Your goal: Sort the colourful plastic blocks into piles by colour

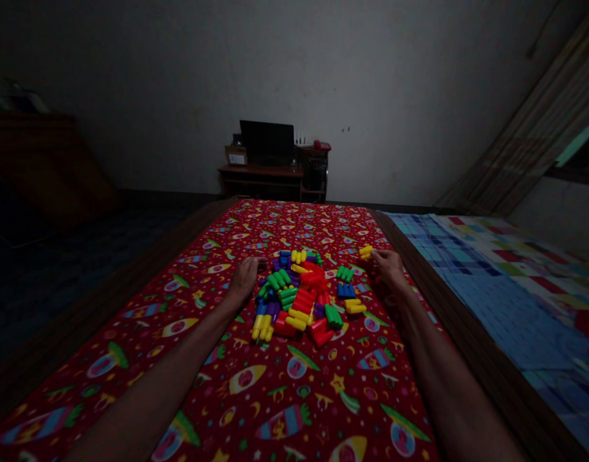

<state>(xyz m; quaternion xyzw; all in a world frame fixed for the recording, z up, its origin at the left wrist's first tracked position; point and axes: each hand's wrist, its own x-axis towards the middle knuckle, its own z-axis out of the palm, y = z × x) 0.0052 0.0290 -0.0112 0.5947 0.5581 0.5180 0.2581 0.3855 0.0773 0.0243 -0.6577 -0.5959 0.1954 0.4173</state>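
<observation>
- Going by how the plastic blocks lie, the work in hand looks to be at an early stage: only a few are apart, most are together
- Apart, just to the right of the heap (304, 300), is a short column: a green block (345, 274) farthest off, a blue block (346, 290) in the middle, a yellow block (355, 306) nearest the wearer; I judge this the part already done
- A further yellow piece (366, 252) is at the fingertips of the right hand (389, 266), beyond the column and a little to its right; the fingers look pinched closed on it, but the dim light hides whether it touches the cloth
- The left hand (245, 277) is at the left side of the heap, fingers towards it; I cannot tell how far open it is or whether it has hold of anything
- The heap, mixed red, green, blue, purple and yellow on the patterned red cloth (330, 385), has by far the larger share, so most seems left to do
- At its near left corner, yellow pieces (262, 328) meet blue and purple ones end to end; whether they are joined, I cannot tell
</observation>
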